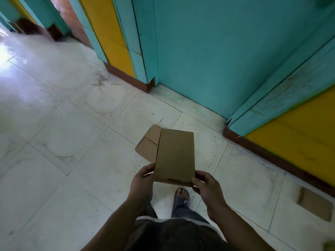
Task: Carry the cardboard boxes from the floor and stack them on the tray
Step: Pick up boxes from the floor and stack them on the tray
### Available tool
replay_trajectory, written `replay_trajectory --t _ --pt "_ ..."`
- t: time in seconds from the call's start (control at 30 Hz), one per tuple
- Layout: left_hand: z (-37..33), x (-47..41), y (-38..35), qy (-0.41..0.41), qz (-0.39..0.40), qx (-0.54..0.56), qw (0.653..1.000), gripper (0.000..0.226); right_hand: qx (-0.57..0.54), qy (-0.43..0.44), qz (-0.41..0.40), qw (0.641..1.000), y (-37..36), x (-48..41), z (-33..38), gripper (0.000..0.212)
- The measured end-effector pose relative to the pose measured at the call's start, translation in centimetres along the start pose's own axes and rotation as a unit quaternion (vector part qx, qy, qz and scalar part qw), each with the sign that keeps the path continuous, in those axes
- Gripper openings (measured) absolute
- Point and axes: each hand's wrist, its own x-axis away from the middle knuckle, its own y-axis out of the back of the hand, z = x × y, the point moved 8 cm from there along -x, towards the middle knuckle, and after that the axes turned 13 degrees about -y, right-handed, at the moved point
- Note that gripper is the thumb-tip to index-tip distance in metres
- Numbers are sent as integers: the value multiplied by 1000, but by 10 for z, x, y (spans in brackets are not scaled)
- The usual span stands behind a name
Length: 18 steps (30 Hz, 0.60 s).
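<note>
Hands, left (142, 180) and right (206, 187), grip cardboard box (175, 155) at near corners.

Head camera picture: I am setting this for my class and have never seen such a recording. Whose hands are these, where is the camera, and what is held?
No machine here: a person wears one wide camera on the head, looking forward and down, so you see their own arms. The left hand and right hand grip the near end of a flat cardboard box. A second box shows past its left edge; whether it is carried or lies on the floor I cannot tell. A third box lies on the floor at the right, near the yellow wall. A sandalled foot shows below.
</note>
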Motion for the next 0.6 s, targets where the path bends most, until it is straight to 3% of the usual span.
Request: replay_trajectory --t 0.07,0.37,0.6 --pt "-1 -25 7 -8 15 -27 1000 30 2 -11 -21 1000 -14 -12 9 23" --pt "37 -155 21 38 217 -115 969 33 -59 -98 -144 983 -86 -76 -2 25" --pt "125 -235 1 80 251 -140 954 34 -119 -171 -175 962 -106 -150 -49 21"
